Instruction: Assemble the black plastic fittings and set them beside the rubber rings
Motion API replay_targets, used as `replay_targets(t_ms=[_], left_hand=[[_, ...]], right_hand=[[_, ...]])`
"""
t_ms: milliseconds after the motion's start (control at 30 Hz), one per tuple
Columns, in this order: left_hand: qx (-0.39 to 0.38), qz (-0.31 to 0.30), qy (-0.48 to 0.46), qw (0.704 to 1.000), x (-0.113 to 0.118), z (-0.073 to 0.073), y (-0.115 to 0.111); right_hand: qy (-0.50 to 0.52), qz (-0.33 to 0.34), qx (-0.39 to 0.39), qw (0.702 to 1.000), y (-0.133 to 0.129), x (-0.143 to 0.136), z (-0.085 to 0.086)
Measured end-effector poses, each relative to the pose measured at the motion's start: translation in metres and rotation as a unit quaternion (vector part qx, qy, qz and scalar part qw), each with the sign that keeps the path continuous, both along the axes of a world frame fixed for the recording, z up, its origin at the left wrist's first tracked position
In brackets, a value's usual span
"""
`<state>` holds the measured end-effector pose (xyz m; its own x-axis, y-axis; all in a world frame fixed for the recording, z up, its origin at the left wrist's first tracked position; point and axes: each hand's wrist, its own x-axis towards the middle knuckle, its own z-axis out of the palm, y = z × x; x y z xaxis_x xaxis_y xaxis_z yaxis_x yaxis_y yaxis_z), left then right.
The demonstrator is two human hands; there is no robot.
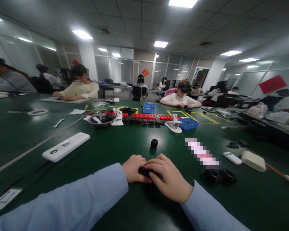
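Low over the green table [106, 150], both hands close around a small dark part [144, 172]; its kind is mostly hidden by the fingers. My left hand [134, 168] grips it from the left side. Curled over its top and right side are the fingers of my right hand [170, 179]. A small black ribbed ring-like piece [154, 143] stands on the table just beyond the hands. Two black round coil-like pieces [213, 175] lie to the right of my right hand.
A white power bank-like box [66, 147] lies left, a wrench [58, 123] beyond it. Across the middle are a metal bowl [101, 120], red blocks [144, 116], white clamps [173, 124] and a blue bin [189, 124]. A beige case [253, 161] sits right. Co-workers sit opposite.
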<state>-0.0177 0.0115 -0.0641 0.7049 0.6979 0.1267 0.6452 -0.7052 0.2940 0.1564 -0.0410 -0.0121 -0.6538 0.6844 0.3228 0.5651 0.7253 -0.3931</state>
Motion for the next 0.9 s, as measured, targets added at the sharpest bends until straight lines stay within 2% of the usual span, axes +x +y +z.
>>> replay_targets(t_ms=[433,900], left_hand=[[-0.006,-0.015,-0.018,1.0,-0.003,-0.004,0.002],[-0.023,-0.013,-0.027,0.999,-0.002,-0.001,0.001]], right_hand=[[0.019,0.055,0.01,0.998,-0.004,-0.001,0.004],[0.021,0.002,0.07,0.997,0.006,0.005,-0.004]])
